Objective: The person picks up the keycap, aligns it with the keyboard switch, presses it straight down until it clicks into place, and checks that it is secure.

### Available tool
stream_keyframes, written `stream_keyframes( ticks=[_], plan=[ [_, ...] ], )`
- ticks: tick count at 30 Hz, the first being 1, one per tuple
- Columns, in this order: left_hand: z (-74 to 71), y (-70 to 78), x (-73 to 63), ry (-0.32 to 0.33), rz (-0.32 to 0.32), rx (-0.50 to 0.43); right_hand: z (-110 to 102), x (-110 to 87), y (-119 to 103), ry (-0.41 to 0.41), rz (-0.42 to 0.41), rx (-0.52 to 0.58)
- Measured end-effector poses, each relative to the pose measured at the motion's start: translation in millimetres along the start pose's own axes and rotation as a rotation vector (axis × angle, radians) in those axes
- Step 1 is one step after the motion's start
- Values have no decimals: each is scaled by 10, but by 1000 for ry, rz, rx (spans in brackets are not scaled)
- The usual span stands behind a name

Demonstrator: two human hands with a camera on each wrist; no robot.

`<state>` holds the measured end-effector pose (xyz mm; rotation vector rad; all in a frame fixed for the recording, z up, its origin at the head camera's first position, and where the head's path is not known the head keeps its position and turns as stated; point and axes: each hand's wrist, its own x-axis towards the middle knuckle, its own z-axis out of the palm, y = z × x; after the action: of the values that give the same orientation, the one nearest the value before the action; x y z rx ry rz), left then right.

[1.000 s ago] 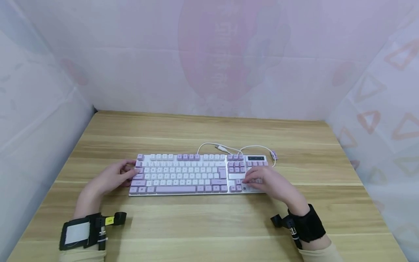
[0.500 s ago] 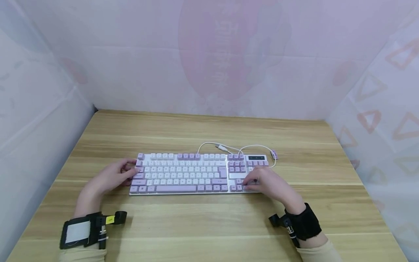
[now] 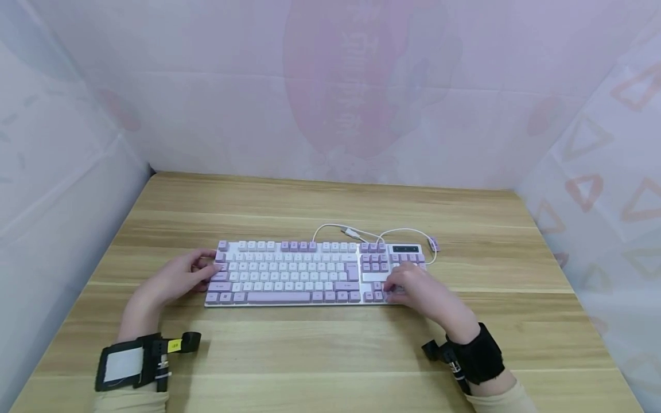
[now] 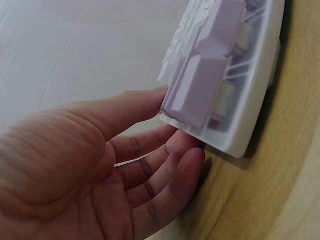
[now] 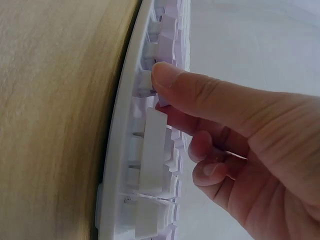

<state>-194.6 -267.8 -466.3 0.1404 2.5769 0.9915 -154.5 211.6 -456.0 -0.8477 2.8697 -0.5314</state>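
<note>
A white and lilac keyboard (image 3: 289,281) lies on the wooden table. My left hand (image 3: 178,278) grips its left end, with the thumb on the edge beside the lilac keys (image 4: 195,90) and the fingers curled at the underside. Over the arrow-key area at the keyboard's right, my right hand (image 3: 420,287) pinches a small lilac keycap (image 5: 163,101) between thumb and forefinger. Much of this keycap is hidden behind the thumb, directly by a pale switch (image 5: 144,80). A long white key (image 5: 153,150) stands beside the fingertips; the other fingers curl loosely above the number pad.
Behind the keyboard a white cable (image 3: 405,230) loops over the table (image 3: 320,355), its USB plug (image 3: 352,233) lying there and a lilac tag (image 3: 434,244) near the right corner. Pale printed cloth walls (image 3: 361,115) enclose the back and sides.
The right hand has drawn in slightly to the left, its fingertips lowering over the spot where a bare dark switch showed a second ago. The left hand keeps its grip.
</note>
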Motion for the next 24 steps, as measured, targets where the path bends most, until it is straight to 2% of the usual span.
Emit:
stream_keyframes(
  ticks=[11,15,24],
  plan=[
    [-2,-16,16,-1,1,-5,47,-7,-43,37,-18,-3],
    [3,-35,5,2,6,0,72,10,-37,22,-34,-4],
    [28,-41,-8,5,16,10,74,1,16,-18,3,20]
  ],
)
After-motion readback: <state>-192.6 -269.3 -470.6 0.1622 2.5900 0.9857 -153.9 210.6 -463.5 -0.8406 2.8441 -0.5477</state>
